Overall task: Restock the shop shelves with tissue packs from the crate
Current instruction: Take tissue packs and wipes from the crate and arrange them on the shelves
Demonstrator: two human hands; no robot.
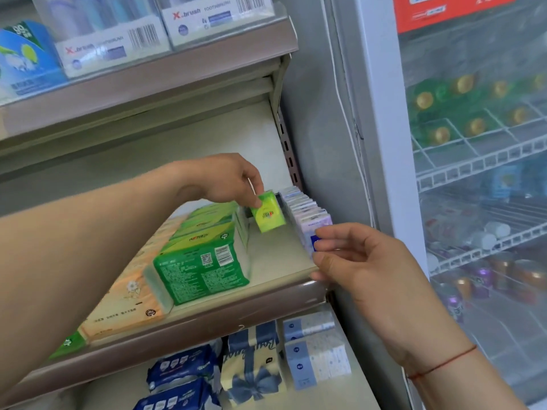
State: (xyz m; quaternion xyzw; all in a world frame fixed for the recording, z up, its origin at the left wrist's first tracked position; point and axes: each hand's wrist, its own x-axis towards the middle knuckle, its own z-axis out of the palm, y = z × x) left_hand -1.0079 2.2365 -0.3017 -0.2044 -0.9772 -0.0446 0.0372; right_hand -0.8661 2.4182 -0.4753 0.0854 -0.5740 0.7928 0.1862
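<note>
Two "X-brush" toothbrush boxes overhead

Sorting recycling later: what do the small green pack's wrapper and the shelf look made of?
Small green pack: apparently thin glossy plastic film, since it shines and creases. Shelf: looks like painted sheet metal, smooth cream deck; its front rail is glossier, possibly plastic.

Glossy plastic wrap on shop stock, matt metal shelving

Small green tissue pack & big green pack wore shiny plastic film; shelf looked smooth matt painted metal w/ glossier front strip; fridge door was reflective glass; red thread circled the wrist.
</note>
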